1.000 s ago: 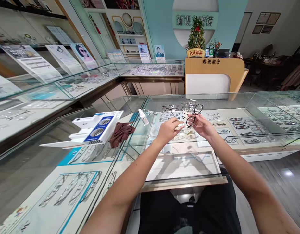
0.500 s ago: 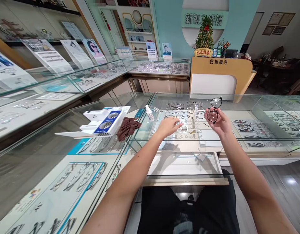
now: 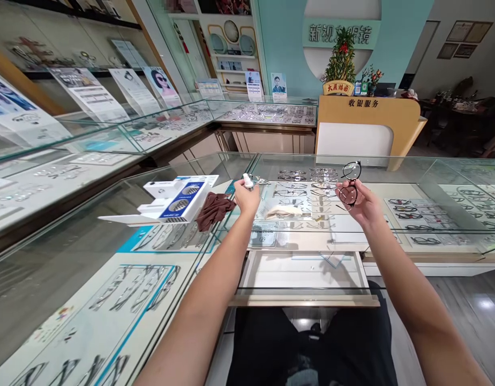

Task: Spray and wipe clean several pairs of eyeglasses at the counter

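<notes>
My left hand point(image 3: 248, 199) is closed around a small white spray bottle point(image 3: 248, 181) on the glass counter; the bottle's top shows above the fingers and the rest is hidden. My right hand point(image 3: 366, 203) holds a pair of round, dark-rimmed eyeglasses point(image 3: 347, 194) up over the counter, lenses stacked one above the other, fingers at the lower rim. A crumpled brown cloth point(image 3: 215, 210) lies just left of my left hand. To its right is a flattened beige cloth point(image 3: 284, 211).
A white and blue box point(image 3: 183, 202) with open flaps stands left of the brown cloth. Eyeglass frames point(image 3: 410, 209) lie in rows under the glass. An open drawer point(image 3: 307, 273) juts out in front of my body. A wooden cashier desk point(image 3: 360, 104) stands behind.
My left hand has moved left from over the middle of the counter and taken hold of the spray bottle. The beige cloth has come into view. The eyeglasses stay in my right hand, slightly turned.
</notes>
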{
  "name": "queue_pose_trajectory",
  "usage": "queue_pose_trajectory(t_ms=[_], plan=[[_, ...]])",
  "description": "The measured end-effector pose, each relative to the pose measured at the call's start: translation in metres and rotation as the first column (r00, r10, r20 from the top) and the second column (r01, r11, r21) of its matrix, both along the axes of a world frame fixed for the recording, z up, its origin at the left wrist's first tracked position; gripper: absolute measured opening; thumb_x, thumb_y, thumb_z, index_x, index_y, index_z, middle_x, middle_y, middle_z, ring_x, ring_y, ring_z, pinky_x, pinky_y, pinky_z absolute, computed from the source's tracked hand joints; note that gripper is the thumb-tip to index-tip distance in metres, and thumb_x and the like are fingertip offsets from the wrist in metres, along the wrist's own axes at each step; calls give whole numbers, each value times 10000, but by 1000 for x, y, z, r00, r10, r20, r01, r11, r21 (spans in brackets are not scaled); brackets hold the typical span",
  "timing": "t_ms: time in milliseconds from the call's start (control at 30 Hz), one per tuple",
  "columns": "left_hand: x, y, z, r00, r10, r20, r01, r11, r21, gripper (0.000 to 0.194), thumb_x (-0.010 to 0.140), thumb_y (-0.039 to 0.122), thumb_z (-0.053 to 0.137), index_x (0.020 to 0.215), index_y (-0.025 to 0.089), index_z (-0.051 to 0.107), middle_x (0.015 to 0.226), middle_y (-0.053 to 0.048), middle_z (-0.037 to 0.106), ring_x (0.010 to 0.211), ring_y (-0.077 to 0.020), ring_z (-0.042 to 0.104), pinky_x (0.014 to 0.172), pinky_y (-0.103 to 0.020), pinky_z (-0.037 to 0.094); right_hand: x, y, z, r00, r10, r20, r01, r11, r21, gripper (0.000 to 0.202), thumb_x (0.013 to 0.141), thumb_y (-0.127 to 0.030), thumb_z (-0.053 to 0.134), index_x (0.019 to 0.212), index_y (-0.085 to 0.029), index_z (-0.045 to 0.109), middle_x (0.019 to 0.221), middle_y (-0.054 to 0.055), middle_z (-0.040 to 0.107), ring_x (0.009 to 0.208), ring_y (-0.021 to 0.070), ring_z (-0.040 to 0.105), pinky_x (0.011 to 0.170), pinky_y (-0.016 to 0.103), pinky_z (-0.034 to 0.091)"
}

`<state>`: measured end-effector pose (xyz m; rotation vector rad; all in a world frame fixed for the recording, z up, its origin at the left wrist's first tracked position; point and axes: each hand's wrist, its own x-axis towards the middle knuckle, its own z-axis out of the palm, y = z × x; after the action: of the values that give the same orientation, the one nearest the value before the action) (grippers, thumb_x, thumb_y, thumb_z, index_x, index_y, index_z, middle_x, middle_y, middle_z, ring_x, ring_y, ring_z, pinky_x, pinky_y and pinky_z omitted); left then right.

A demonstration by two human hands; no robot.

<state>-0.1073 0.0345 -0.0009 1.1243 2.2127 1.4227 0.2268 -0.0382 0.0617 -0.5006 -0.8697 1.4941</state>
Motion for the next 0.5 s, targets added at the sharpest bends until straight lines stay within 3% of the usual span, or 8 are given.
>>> queue_pose_trajectory(t_ms=[67,167,233,300,400,500], plan=[[-1,2,-3,1000,-11,7,11,998,-60,215,930,223,674,1108,226,553,1243,-151,737,1289,-365,664,1179,-554,416,-1,-1,1,1000,-3,4,3,1000,-14,225,778,-355,922,814,-259,722,845,-16,783,980,172,791,945,273,662],[-2,4,-4,1000,-6,15,7,999,-52,132,945,226,638,1020,235,530,1183,-150,737,1291,-379,657,1172,-576,411,-2,-3,3,1000,12,7,-12,1000,-21,208,785,-326,896,822,-253,704,874,-6,786,979,167,780,962,271,649],[-1,5,-1,999,-31,17,31,999,-11,102,968,245,602,1019,246,513,1157,-115,730,1238,-328,673,1134,-501,459,-4,-5,4,1000,17,15,-17,1000,-17,198,795,-306,877,833,-257,689,898,-2,787,981,168,772,989,286,638],[2,6,4,993,-112,26,108,987,115,89,966,263,584,1011,252,508,1109,-76,715,1132,-271,682,1048,-413,512,-6,-7,5,999,12,40,-12,1000,-8,201,812,-305,865,842,-266,670,914,0,785,984,174,765,1006,309,628],[16,2,13,942,-331,64,287,887,362,114,902,293,613,949,246,520,991,-41,671,970,-222,658,943,-362,541,-13,-10,3,995,8,101,-10,1000,22,262,809,-338,890,839,-275,638,935,2,786,998,181,752,1004,327,614],[38,-13,22,801,-580,149,466,759,455,218,909,447,606,885,243,533,857,-30,627,846,-200,645,857,-361,566,-21,-13,-3,983,23,181,-34,998,55,324,790,-379,925,832,-277,620,960,4,792,1008,181,739,1006,333,593]])
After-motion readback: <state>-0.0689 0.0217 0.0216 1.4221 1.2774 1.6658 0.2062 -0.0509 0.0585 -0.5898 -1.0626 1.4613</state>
